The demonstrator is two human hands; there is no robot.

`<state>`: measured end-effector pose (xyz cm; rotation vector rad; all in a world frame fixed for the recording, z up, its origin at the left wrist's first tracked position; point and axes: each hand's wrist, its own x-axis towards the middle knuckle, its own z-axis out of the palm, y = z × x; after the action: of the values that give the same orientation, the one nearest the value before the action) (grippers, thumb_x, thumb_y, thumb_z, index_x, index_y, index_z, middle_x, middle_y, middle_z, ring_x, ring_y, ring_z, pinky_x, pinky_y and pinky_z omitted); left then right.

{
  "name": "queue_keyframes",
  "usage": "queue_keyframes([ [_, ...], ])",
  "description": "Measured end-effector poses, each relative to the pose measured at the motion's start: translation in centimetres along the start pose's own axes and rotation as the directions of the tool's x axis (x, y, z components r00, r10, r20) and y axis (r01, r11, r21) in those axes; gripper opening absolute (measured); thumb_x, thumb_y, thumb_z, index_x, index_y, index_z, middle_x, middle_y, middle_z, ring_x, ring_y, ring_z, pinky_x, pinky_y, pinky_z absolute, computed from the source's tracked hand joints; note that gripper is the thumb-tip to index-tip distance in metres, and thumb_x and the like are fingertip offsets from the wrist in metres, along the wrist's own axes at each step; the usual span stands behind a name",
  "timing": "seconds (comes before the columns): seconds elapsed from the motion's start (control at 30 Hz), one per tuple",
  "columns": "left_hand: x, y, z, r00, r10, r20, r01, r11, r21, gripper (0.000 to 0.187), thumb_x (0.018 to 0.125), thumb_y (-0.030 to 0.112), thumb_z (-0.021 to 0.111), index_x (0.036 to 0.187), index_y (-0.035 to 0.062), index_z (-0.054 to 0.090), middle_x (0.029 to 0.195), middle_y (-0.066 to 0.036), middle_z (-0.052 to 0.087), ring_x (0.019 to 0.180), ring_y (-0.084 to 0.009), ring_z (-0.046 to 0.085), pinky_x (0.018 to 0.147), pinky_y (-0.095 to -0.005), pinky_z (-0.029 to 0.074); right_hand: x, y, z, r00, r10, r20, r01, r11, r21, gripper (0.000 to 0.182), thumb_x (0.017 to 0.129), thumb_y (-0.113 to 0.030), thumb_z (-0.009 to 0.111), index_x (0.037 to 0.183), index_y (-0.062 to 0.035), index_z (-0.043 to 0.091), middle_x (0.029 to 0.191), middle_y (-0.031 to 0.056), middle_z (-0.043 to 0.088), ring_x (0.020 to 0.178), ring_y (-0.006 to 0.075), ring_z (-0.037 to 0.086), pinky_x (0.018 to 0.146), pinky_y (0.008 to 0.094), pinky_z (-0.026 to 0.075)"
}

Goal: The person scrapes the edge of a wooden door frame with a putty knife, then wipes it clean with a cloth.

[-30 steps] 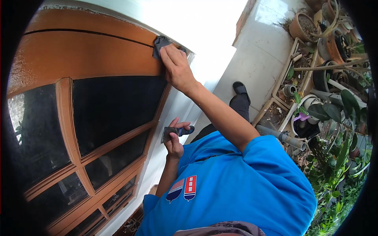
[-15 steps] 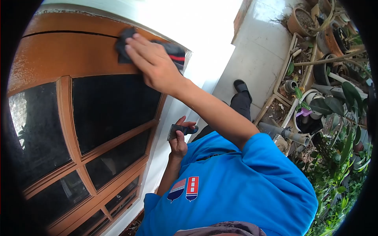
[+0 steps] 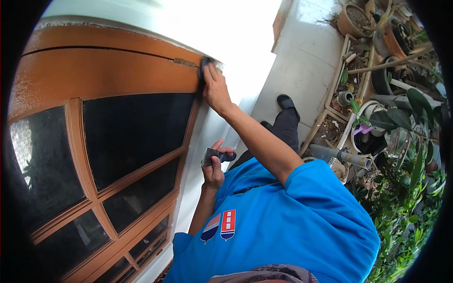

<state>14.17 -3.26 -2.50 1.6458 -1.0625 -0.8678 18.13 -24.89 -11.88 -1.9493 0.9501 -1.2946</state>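
Both half-closed: left hand point(image 3: 214, 174) gripping scraper point(image 3: 207, 158), right hand point(image 3: 217, 90) gripping cloth point(image 3: 205, 67), hinge point(image 3: 184, 62) newly uncovered.

- Right arm point(image 3: 262, 141): stretched forward and up, well out from the body, bare from above the elbow down.
- Right hand point(image 3: 218, 92): raised above the left, back of the hand showing, fingers point(image 3: 212, 73) together and pointing away (their tips hard to make out).
- Left forearm point(image 3: 200, 210): upright, near the torso.
- Left hand point(image 3: 213, 173): gripping, thumb point(image 3: 216, 164) laid across, fingers partly curled behind.
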Motion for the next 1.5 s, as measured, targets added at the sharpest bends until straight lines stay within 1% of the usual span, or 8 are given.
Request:
queue_keyframes([
  [0.17,-0.2,0.3,0.5,0.999,-0.016,0.039,0.015,0.999,0.036,0.057,0.104,0.044,0.029,0.125,-0.0040,0.053,0.095,-0.010,0.069,0.087,-0.0157,0.063,0.090,-0.0337,0.049,-1.5,-1.2,-1.3,0.880,0.248,0.405,-0.276,0.961,0.010,0.052,0.075,0.004,0.050,0.126,0.0123,0.046,0.119,0.0328,0.055,0.113,0.0441,0.053,0.096,0.0431,0.045],
  [0.3,0.0,-0.2,0.0,0.999,0.007,0.050,-0.011,0.997,0.076,0.057,0.104,0.044,0.029,0.125,-0.0033,0.054,0.092,-0.010,0.070,0.085,-0.0162,0.065,0.088,-0.0343,0.050,-1.2,-1.8,-2.2,0.809,0.582,0.089,-0.568,0.731,0.379,0.036,0.082,0.001,0.041,0.113,0.0061,0.057,0.097,0.0313,0.061,0.092,0.0444,0.061,0.086,0.0447,0.048],
  [0.4,-0.7,-0.3,-0.1,0.999,-0.035,0.004,0.035,0.998,0.061,0.058,0.104,0.045,0.029,0.125,-0.0032,0.054,0.091,-0.010,0.070,0.085,-0.0166,0.065,0.087,-0.0348,0.050,1.4,-0.1,-1.9,0.831,0.541,0.132,-0.552,0.767,0.327,0.036,0.078,0.005,0.042,0.112,0.0078,0.051,0.094,0.0320,0.058,0.095,0.0492,0.053,0.087,0.0514,0.043],
  [0.57,-0.9,-1.0,-0.9,0.999,-0.039,-0.003,0.039,0.997,0.068,0.057,0.104,0.044,0.032,0.127,-0.0030,0.054,0.091,-0.010,0.070,0.085,-0.0171,0.066,0.086,-0.0346,0.050,-1.0,-3.0,1.1,0.981,0.184,0.055,-0.191,0.961,0.198,0.066,0.072,0.013,0.044,0.137,0.0133,0.032,0.143,0.0367,0.028,0.131,0.0508,0.033,0.113,0.0427,0.033],
  [0.8,-1.6,-0.9,-1.6,0.997,-0.030,-0.070,0.033,0.999,0.044,0.056,0.104,0.041,0.032,0.127,-0.0058,0.051,0.091,-0.011,0.069,0.084,-0.0169,0.065,0.085,-0.0337,0.050,-0.5,-4.1,2.0,0.901,0.404,0.159,-0.433,0.865,0.254,0.072,0.069,0.014,0.045,0.137,0.0196,0.023,0.143,0.0415,0.020,0.135,0.0535,0.025,0.115,0.0436,0.029],
  [1.13,-2.7,-0.3,-3.7,0.996,0.005,-0.090,0.001,0.997,0.074,0.057,0.103,0.044,0.033,0.123,-0.0057,0.055,0.081,-0.008,0.066,0.080,-0.0157,0.064,0.083,-0.0343,0.049,3.5,-10.9,-2.0,0.944,-0.329,0.024,0.318,0.927,0.197,0.060,0.076,0.004,0.050,0.134,0.0137,0.037,0.139,0.0387,0.034,0.137,0.0504,0.029,0.113,0.0587,0.026],
  [1.33,-3.0,0.2,-3.5,0.991,-0.060,-0.122,0.059,0.998,-0.013,0.058,0.103,0.045,0.034,0.125,-0.0052,0.052,0.079,-0.008,0.065,0.077,-0.0153,0.061,0.089,-0.0377,0.044,-5.6,-3.9,3.1,0.931,0.270,0.247,-0.289,0.956,0.046,0.071,0.073,0.009,0.049,0.140,0.0144,0.026,0.141,0.0422,0.027,0.134,0.0546,0.029,0.114,0.0509,0.028],
  [1.5,-2.8,-0.4,-3.6,0.988,0.043,-0.147,-0.038,0.999,0.033,0.055,0.104,0.042,0.035,0.119,-0.0056,0.058,0.076,-0.006,0.065,0.071,-0.0124,0.060,0.075,-0.0306,0.050,-0.6,-8.7,-0.2,0.994,-0.030,0.107,0.011,0.984,0.177,0.069,0.070,0.010,0.052,0.136,0.0166,0.031,0.140,0.0426,0.028,0.135,0.0548,0.027,0.114,0.0566,0.024],
])
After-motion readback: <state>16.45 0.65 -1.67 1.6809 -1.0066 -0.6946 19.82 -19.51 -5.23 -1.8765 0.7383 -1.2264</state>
